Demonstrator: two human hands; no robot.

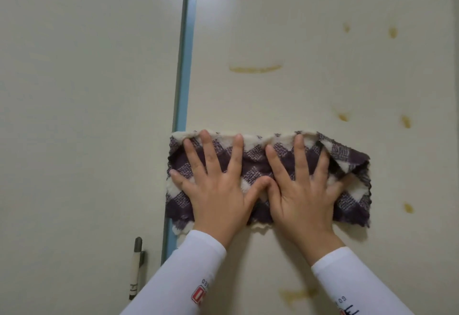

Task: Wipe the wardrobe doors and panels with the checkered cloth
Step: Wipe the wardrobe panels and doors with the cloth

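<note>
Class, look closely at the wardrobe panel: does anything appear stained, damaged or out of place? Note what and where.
Yes. The panel right of the blue strip carries yellowish-brown marks: a long streak above the checkered cloth, scattered spots to its right, a smear below. They look like unwiped stains.

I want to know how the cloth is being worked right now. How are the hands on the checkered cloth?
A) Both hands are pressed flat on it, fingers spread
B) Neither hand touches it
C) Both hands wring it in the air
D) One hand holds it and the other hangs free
A: the left hand and the right hand lie side by side, fingers straight and spread, flat on the checkered cloth against the wardrobe panel.
</note>
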